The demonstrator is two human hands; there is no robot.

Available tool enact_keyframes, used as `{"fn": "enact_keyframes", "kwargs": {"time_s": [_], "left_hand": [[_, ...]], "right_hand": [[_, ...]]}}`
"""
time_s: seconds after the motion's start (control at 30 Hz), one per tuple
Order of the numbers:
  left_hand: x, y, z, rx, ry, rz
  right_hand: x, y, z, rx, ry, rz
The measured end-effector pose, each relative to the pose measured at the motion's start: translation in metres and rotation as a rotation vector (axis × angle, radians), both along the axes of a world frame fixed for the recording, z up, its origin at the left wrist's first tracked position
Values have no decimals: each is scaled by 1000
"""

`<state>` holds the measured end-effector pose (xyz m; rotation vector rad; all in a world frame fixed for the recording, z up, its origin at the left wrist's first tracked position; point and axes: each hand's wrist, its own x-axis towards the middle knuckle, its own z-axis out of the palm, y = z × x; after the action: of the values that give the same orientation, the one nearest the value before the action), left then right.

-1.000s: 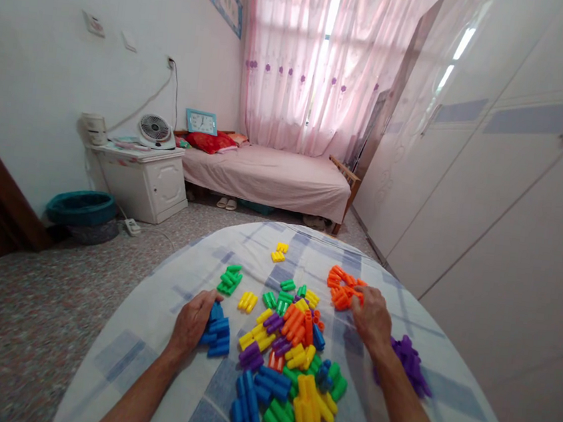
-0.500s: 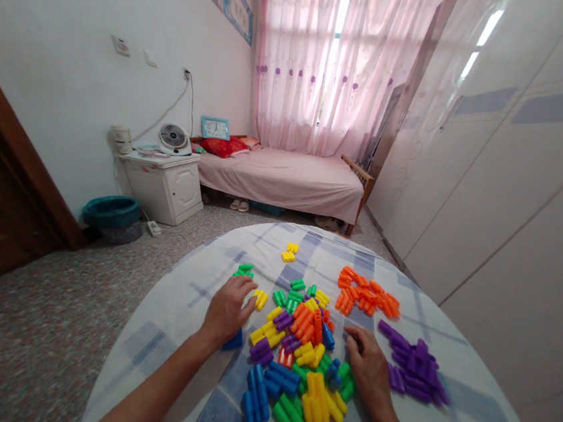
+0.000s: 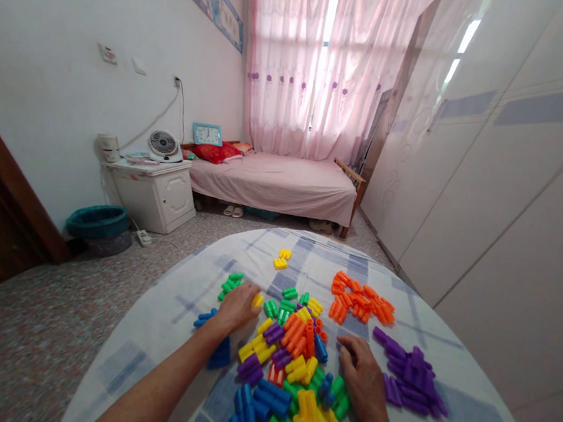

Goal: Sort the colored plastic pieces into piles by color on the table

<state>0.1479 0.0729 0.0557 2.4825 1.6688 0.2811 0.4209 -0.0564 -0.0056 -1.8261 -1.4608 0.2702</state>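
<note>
— What is seen farthest left of the pile (image 3: 293,333)?

— Well left of the pile and beyond it, a bin (image 3: 103,227) and a cabinet (image 3: 179,203) are stood on the floor, and a fan (image 3: 163,145) is carried by the cabinet.

— And on the surface (image 3: 323,266), to the pile's left?

— Blue blocks (image 3: 220,355) are laid there, partly covered by the left arm (image 3: 168,380). Green blocks (image 3: 228,284) are grouped to the left of the pile's far end.

— How is the left hand (image 3: 237,307) held?

— It is held palm down, left of the pile's far end, with its fingers bent over a yellow block (image 3: 258,300). The block is mostly hidden; whether it is gripped or only touched cannot be told.

— How is the pile made up?

— Blue, green, yellow, purple and orange blocks are mixed together there. Straight beyond the pile, well apart, two yellow pieces (image 3: 281,263) are laid, and farther off a bed (image 3: 275,177) is seen.

— To the right?

— Orange blocks (image 3: 362,303) are gathered right of the pile's far end, apart from it. The right hand (image 3: 361,374) is held just right of the pile, its fingers loosely curled, its thumb held a little apart from them.

— And last?

— Purple blocks (image 3: 414,376) are heaped well right of the pile. Beyond, a wardrobe (image 3: 468,157) is seen.
</note>
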Motion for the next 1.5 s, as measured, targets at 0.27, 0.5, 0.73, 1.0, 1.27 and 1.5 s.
{"fn": "enact_keyframes", "kwargs": {"time_s": [0.27,0.5,0.73,1.0,1.27,1.5], "left_hand": [[32,70,-1,-43,-148,148],[53,88,-2,-7,-259,173],[66,39,-11,-61,-203,-177],[84,40,-14,-65,-179,-50],[40,49,3,5,-222,28],[-41,60,9,99,-163,167]], "right_hand": [[-2,1,-1,3,18,-2],[-2,0,0,7,27,-4],[-2,1,-1,-25,7,-10],[1,1,-2,-19,10,-11],[3,2,-2,-34,3,1],[1,4,-1,-30,2,-12]]}}
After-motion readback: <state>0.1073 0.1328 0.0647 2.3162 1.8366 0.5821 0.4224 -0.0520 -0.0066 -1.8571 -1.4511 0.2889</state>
